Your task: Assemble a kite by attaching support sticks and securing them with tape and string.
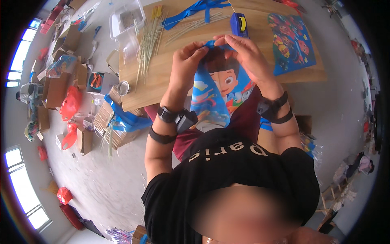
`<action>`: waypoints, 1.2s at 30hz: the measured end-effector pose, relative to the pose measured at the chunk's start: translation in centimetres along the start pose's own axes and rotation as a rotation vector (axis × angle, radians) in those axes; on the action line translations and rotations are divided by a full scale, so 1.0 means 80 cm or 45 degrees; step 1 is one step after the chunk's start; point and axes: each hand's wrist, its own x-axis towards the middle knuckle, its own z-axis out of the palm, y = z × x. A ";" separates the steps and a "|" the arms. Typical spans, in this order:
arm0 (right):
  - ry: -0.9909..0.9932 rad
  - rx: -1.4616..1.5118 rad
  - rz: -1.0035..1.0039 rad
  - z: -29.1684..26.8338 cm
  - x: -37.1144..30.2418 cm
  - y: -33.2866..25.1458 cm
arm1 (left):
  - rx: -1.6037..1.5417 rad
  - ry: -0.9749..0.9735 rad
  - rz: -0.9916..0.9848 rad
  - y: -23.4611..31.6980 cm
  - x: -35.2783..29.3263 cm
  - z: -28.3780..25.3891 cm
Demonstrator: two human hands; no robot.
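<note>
A thin blue sheet printed with a cartoon character [221, 79] hangs from my fingers over my lap, at the near edge of the table. My left hand [189, 57] pinches its gathered top corner between thumb and fingers. Close beside it, my right hand [245, 53] has its fingers curled at the same top edge, closed on the sheet. The fingertips nearly meet there, and any small part between them is hidden. Flat on the table to the right lies another printed cartoon sheet [290, 42].
On the wooden table [252, 8] are a blue tape dispenser [240, 25], thin sticks [149, 44], blue strips [193, 14] and a clear plastic box [126, 18]. Left of it stand a bundle with blue strips [118, 122], cardboard boxes [59, 87] and red bags [71, 103].
</note>
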 end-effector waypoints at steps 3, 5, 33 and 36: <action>0.031 0.035 -0.021 0.000 0.000 0.000 | -0.021 -0.011 -0.007 -0.002 0.003 -0.001; 0.014 0.019 -0.003 -0.001 0.001 -0.001 | -0.023 -0.005 -0.013 0.000 0.003 0.000; 0.118 -0.371 -0.223 0.014 -0.001 0.001 | -0.025 -0.013 0.010 -0.001 0.005 -0.001; 0.122 -0.350 -0.202 0.015 -0.001 0.002 | -0.043 -0.023 0.003 0.000 0.004 0.000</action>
